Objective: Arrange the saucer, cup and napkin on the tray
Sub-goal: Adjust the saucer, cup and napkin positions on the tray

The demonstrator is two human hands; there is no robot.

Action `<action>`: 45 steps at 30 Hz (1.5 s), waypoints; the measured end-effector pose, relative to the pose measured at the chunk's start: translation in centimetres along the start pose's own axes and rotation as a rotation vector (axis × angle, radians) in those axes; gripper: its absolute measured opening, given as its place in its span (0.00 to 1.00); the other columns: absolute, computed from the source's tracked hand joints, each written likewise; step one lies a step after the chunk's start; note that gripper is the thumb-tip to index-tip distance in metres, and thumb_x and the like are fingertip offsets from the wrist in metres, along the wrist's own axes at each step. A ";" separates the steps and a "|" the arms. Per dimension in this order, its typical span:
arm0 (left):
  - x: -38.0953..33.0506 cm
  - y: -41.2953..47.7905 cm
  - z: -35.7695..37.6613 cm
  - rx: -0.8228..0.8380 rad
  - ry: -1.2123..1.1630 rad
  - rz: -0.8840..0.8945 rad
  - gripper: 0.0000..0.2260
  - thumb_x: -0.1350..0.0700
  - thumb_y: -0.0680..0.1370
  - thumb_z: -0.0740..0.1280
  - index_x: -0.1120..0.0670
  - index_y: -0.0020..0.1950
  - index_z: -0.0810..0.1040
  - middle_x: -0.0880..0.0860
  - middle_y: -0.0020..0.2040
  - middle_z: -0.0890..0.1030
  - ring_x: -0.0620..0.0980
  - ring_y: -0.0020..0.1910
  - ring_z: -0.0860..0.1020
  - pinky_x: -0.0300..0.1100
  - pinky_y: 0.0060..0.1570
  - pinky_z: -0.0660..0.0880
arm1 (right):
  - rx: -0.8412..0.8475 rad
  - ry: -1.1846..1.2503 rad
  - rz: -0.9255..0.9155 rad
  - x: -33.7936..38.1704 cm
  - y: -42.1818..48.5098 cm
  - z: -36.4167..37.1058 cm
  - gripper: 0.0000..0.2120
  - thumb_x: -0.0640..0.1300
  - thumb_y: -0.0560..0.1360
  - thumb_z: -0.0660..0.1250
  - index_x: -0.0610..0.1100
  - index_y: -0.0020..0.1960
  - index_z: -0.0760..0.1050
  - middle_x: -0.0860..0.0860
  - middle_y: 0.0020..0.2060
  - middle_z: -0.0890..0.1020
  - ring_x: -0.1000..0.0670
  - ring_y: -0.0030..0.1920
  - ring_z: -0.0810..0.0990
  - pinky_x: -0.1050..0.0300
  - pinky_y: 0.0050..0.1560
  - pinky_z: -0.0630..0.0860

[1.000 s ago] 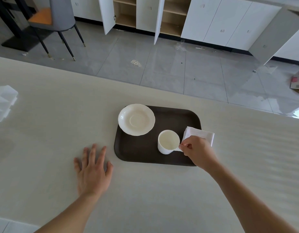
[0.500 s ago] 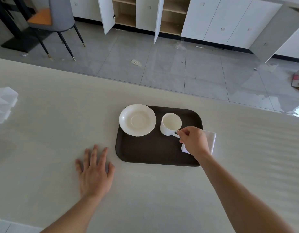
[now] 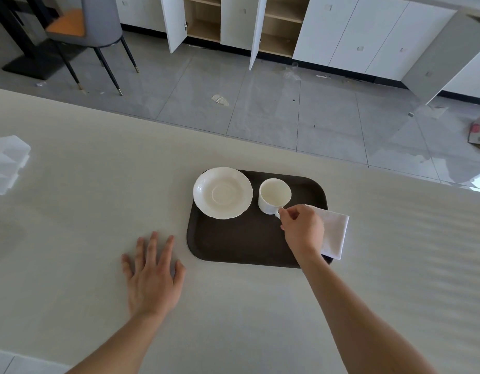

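A dark brown tray (image 3: 233, 244) lies on the pale counter. A white saucer (image 3: 222, 192) sits on its far left corner. Right of the saucer stands a white cup (image 3: 274, 195), upright and empty. My right hand (image 3: 303, 229) pinches the cup's handle with thumb and forefinger. A folded white napkin (image 3: 334, 230) lies over the tray's right edge, partly hidden under my right hand. My left hand (image 3: 152, 276) rests flat on the counter, fingers spread, just left of the tray's near corner.
A white plastic object (image 3: 5, 164) lies at the counter's left edge. The counter's far edge (image 3: 260, 143) runs diagonally behind the tray. Beyond it are a tiled floor, a chair (image 3: 90, 31) and open white cabinets (image 3: 276, 25).
My right hand has carried the cup by its handle from the tray's near middle to the far side, next to the saucer. My left hand has stayed flat.
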State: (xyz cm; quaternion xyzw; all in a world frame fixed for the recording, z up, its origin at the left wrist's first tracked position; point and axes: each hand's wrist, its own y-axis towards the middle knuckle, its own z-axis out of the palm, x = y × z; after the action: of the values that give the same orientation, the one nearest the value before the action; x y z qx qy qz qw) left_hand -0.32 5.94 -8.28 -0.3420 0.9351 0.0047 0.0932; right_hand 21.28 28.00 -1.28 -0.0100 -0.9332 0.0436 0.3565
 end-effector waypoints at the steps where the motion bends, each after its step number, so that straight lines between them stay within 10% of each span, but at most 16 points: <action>1: 0.0 0.0 0.0 0.000 -0.001 -0.001 0.27 0.45 0.76 0.53 0.47 0.76 0.67 0.55 0.78 0.64 0.59 0.78 0.58 0.64 0.75 0.49 | -0.009 0.030 0.024 0.0 -0.2 0.2 0.12 0.52 0.76 0.70 0.46 0.38 0.78 0.51 0.34 0.83 0.48 0.37 0.83 0.51 0.42 0.80; 17: 0.0 0.0 0.0 -0.003 0.011 0.007 0.27 0.46 0.76 0.56 0.47 0.76 0.66 0.55 0.79 0.63 0.60 0.78 0.58 0.63 0.75 0.49 | -0.021 0.214 0.118 0.9 -0.8 2.2 0.12 0.53 0.75 0.71 0.49 0.36 0.76 0.55 0.30 0.82 0.64 0.27 0.81 0.68 0.30 0.67; 45: 0.2 0.1 0.4 -0.011 0.007 0.011 0.28 0.44 0.76 0.53 0.47 0.76 0.65 0.55 0.78 0.63 0.59 0.78 0.57 0.64 0.75 0.49 | 0.031 0.227 0.097 0.6 -0.4 2.5 0.08 0.55 0.74 0.70 0.52 0.41 0.77 0.57 0.37 0.84 0.53 0.39 0.84 0.51 0.43 0.83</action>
State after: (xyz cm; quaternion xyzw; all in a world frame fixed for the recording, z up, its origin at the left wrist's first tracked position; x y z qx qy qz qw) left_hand -0.45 5.91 -8.71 -0.3373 0.9372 0.0092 0.0882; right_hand 19.17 27.42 -2.72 -0.0547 -0.8844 0.0739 0.4576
